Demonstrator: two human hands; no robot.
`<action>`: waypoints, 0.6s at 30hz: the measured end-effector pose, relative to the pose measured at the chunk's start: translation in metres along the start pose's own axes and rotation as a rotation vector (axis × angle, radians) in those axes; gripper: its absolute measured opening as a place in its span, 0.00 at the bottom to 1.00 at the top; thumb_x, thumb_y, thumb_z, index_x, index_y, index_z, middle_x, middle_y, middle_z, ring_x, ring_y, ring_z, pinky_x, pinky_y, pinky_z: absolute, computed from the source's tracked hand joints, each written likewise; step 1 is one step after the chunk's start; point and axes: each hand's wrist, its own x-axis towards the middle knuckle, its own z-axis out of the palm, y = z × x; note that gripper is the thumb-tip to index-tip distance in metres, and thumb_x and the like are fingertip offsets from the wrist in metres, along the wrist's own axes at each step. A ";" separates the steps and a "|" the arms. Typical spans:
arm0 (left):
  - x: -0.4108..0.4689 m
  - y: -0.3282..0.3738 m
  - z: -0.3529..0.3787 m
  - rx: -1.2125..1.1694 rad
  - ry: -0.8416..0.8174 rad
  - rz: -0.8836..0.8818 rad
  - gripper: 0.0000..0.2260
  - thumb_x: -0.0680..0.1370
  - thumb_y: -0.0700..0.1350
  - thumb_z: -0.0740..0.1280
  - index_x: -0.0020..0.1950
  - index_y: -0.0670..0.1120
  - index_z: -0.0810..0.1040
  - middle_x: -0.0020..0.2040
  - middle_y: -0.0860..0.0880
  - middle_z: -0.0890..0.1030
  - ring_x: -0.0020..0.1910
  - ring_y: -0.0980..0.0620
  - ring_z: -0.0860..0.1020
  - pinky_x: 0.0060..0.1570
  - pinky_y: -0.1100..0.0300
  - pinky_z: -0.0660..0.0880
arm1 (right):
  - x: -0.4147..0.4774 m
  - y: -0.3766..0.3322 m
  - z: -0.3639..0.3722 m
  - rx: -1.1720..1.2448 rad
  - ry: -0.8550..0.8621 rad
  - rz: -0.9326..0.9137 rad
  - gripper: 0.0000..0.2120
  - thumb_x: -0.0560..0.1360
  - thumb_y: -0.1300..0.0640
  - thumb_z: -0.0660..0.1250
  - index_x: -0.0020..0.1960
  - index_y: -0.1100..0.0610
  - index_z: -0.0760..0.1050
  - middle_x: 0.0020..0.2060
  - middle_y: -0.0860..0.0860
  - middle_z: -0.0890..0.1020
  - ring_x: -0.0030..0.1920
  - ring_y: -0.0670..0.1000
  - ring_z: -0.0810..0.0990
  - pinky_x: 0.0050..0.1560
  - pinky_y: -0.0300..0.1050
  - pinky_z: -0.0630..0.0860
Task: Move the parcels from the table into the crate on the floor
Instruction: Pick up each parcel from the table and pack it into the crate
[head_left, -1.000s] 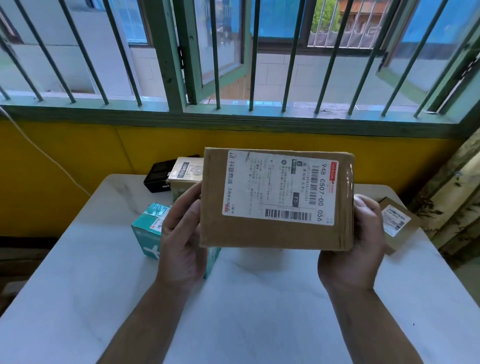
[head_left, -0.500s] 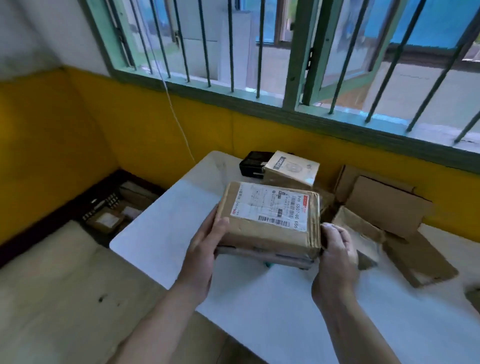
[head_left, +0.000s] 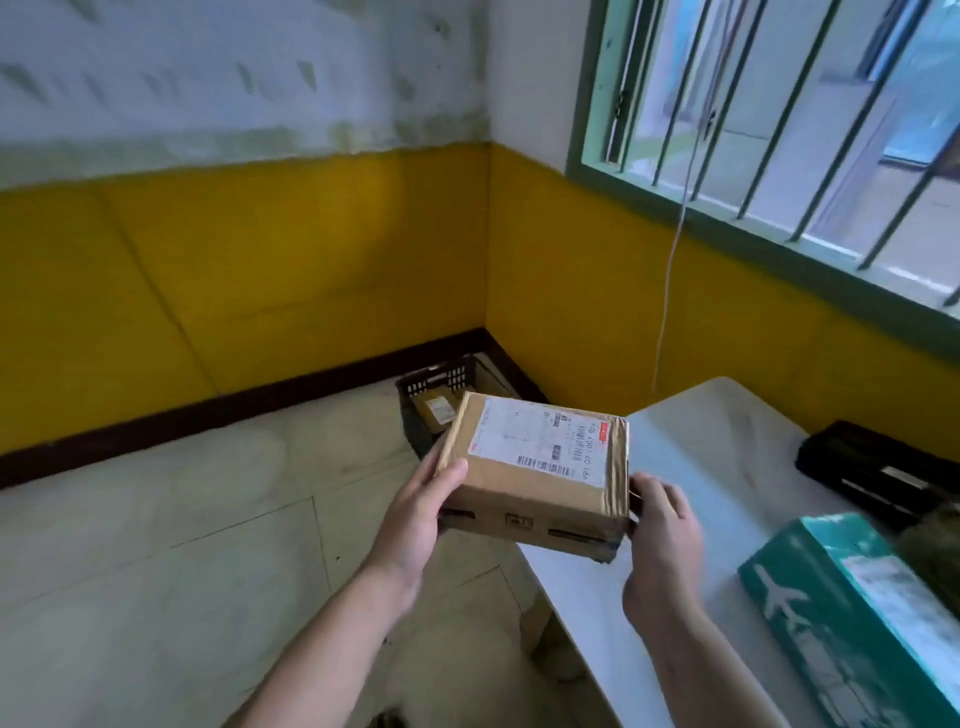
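Gripping a cardboard box (head_left: 535, 478) from both ends, the left hand (head_left: 415, 519) and the right hand (head_left: 662, 540) are seen in the middle of the view, with the box carried clear of any surface. The left hand is closed around the box's left end, its thumb (head_left: 451, 475) laid on the top edge and the other fingers hidden underneath. The right hand is pressed against the right end, its fingers (head_left: 649, 488) curled along the side wall by the taped corner. A white shipping label (head_left: 540, 444) is shown on the top face, which is tilted slightly toward the camera. The box is held over the left edge of the white table (head_left: 691, 467), partly above the floor (head_left: 156, 545). Beyond it, a black crate (head_left: 431, 384) is set on the floor in the corner of the yellow wall (head_left: 311, 260), with a brown parcel (head_left: 439, 410) lying inside. On the table, a teal box (head_left: 852, 613) printed with a plane is seen at the right, and a black case (head_left: 878, 473) is set behind it near the wall.
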 end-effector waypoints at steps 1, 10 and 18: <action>0.014 0.003 -0.020 -0.007 0.013 0.001 0.22 0.72 0.63 0.66 0.66 0.69 0.74 0.62 0.60 0.81 0.63 0.55 0.77 0.59 0.54 0.73 | 0.005 0.003 0.026 -0.012 -0.015 0.006 0.09 0.80 0.57 0.61 0.43 0.56 0.77 0.41 0.51 0.81 0.44 0.48 0.78 0.38 0.44 0.71; 0.140 0.032 -0.165 0.079 0.044 -0.078 0.21 0.71 0.61 0.66 0.65 0.73 0.72 0.63 0.66 0.78 0.68 0.56 0.73 0.73 0.44 0.62 | 0.051 0.040 0.211 -0.097 -0.022 0.008 0.08 0.79 0.52 0.63 0.46 0.53 0.79 0.44 0.53 0.83 0.45 0.51 0.80 0.41 0.51 0.75; 0.258 0.018 -0.192 0.112 0.046 -0.213 0.29 0.71 0.54 0.67 0.73 0.63 0.69 0.64 0.57 0.80 0.66 0.52 0.74 0.71 0.44 0.66 | 0.118 0.066 0.278 -0.161 0.014 0.062 0.07 0.78 0.45 0.65 0.50 0.48 0.78 0.46 0.47 0.83 0.48 0.47 0.81 0.43 0.47 0.78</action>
